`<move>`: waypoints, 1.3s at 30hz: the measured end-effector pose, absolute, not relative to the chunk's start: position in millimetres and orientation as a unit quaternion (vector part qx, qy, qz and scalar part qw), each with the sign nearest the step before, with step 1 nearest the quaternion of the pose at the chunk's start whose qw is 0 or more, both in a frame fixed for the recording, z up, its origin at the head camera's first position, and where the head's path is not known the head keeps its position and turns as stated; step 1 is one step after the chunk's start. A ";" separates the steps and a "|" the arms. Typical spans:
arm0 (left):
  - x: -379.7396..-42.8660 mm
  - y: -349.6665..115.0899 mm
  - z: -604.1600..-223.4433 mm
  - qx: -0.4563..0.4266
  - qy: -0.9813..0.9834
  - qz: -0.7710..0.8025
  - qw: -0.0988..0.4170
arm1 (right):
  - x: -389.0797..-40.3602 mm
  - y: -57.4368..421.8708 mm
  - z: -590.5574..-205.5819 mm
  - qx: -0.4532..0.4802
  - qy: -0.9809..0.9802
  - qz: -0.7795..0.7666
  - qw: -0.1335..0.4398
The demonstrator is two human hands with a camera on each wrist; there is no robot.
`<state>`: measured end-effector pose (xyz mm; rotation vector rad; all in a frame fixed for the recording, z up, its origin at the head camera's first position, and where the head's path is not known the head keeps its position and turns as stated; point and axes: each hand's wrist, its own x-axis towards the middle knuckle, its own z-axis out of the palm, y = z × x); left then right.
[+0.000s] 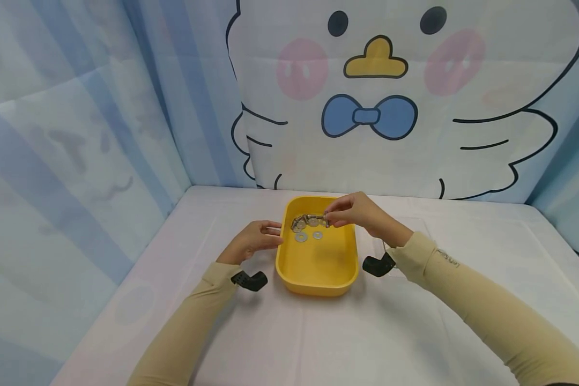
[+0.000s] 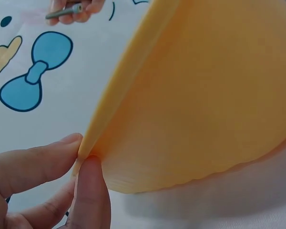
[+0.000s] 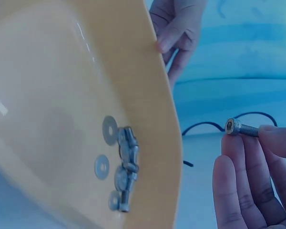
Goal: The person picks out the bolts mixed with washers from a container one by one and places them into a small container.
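My right hand (image 1: 354, 210) pinches a socket-head bolt (image 3: 242, 128) between thumb and fingers, above the far right part of the yellow tray (image 1: 318, 268). In the right wrist view the bolt's round head with its hex recess points away from the thumb. My left hand (image 1: 258, 241) pinches the tray's left rim, thumb on the outer side in the left wrist view. Inside the tray, toward the far end, lie several bolts (image 3: 128, 162) in a cluster with flat washers (image 3: 110, 130), and a loose washer (image 1: 317, 235) lies nearer the middle.
The tray stands on a white-covered table (image 1: 270, 332). A thin clear sheet (image 1: 417, 228) lies to the right, partly behind my right forearm. Behind the table hangs a printed curtain (image 1: 366, 161). Both wrists carry black camera mounts (image 1: 249, 281).
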<state>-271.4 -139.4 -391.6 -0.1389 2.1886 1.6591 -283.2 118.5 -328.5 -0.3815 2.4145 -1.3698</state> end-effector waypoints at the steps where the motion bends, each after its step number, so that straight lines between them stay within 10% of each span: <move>1: -271.3 -139.0 -391.6 -0.052 0.781 0.592 0.194 | -282.3 122.4 -326.7 -0.135 0.850 -0.481 0.165; 39: -270.2 -137.7 -394.0 -0.075 0.770 0.603 0.195 | -266.6 224.5 -297.9 -0.119 0.875 -0.460 0.092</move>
